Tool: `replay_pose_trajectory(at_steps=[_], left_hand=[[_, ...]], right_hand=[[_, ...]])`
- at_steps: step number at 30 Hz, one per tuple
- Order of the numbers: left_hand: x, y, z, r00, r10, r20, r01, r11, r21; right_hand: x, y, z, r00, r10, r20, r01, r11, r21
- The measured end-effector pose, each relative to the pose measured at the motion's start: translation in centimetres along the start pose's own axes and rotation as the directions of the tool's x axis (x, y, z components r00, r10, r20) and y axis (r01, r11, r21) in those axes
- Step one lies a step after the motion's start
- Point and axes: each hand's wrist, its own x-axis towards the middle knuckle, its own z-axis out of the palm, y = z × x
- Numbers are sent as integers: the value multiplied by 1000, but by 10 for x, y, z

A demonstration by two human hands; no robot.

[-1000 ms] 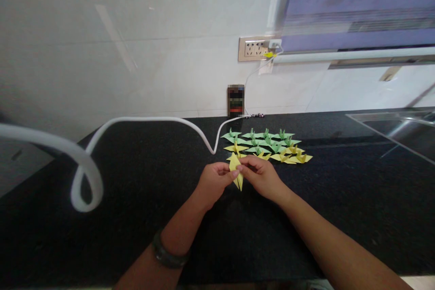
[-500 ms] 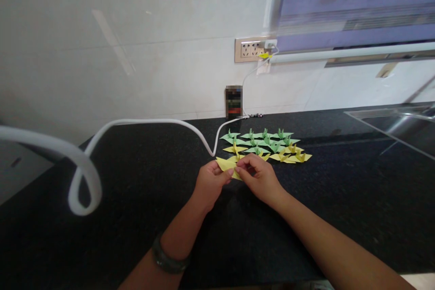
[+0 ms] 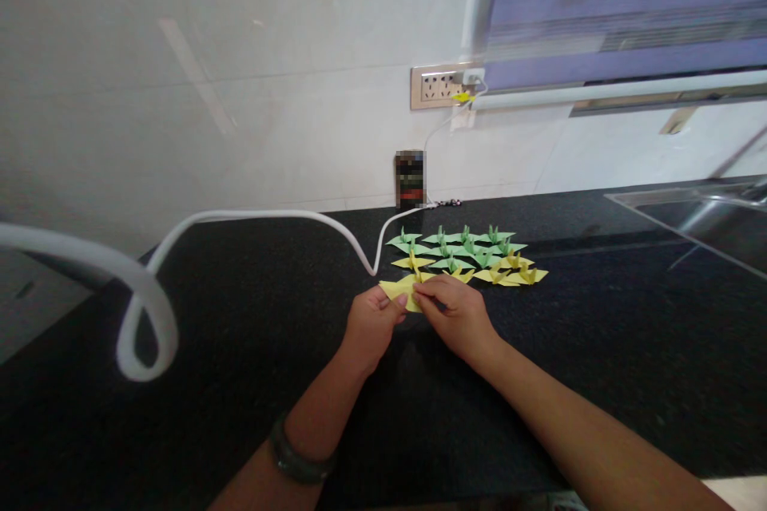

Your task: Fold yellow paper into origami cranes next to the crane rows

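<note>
Between my two hands is a partly folded piece of yellow origami paper (image 3: 396, 288). My left hand (image 3: 372, 326) pinches its lower left side, thumb on top. My right hand (image 3: 456, 311) grips the right side with thumb and forefinger, and those fingers hide part of the folds. Just beyond my hands, several green paper cranes (image 3: 454, 238) stand in rows on the black countertop (image 3: 252, 383). Nearer to me are several yellow paper cranes (image 3: 527, 277), some partly covered by my right hand.
A thick white cable (image 3: 269, 213) loops across the counter's left side and close to my left hand. Against the tiled wall leans a blurred-out dark object (image 3: 411, 178), below a socket panel (image 3: 437, 86) with a plug in it. A metal sink (image 3: 719, 215) lies at the right.
The yellow paper's outline has shifted slightly between my fingers, its front point now less visible. Both hands stay almost in place, and the view has moved a little.
</note>
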Motion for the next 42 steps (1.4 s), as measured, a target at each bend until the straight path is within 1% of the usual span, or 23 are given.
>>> replay_pose_trajectory(at_steps=[5,9,18,21,24,26,28,32,35,38,42], left_hand=[[0,-2,0,999,36,-25,-34,998,48],[1,-4,1,998,67,-21,-66,995,70],[0,2,3,996,70,-59,-66,996,67],[0,1,3,997,78,-29,-77,996,48],[0,-1,2,997,76,2,-76,996,51],[0,-1,2,998,66,10,-66,995,70],[0,-1,2,998,60,16,-61,994,92],[-1,0,4,999,45,13,-46,993,105],[-3,1,6,1000,-5,-13,6,997,80],[-3,2,5,998,-57,-38,58,998,15],[-1,3,0,996,-80,-36,77,993,-88]], right_hand=[[-2,1,2,1000,-30,3,30,999,-38],[-2,0,4,999,2,-40,-3,999,-34],[-1,-3,2,999,-13,-34,13,1000,15],[0,-6,1,999,38,-35,-35,997,74],[1,-7,2,991,131,-18,-128,983,132],[1,-7,4,984,175,-1,-173,974,148],[0,-6,6,983,185,2,-184,973,136],[-2,-5,7,991,131,-30,-129,991,45],[-1,-5,5,999,17,-42,-20,997,-69],[-1,-5,2,994,-105,-3,103,980,-172],[0,-9,-2,978,-190,88,206,948,-241]])
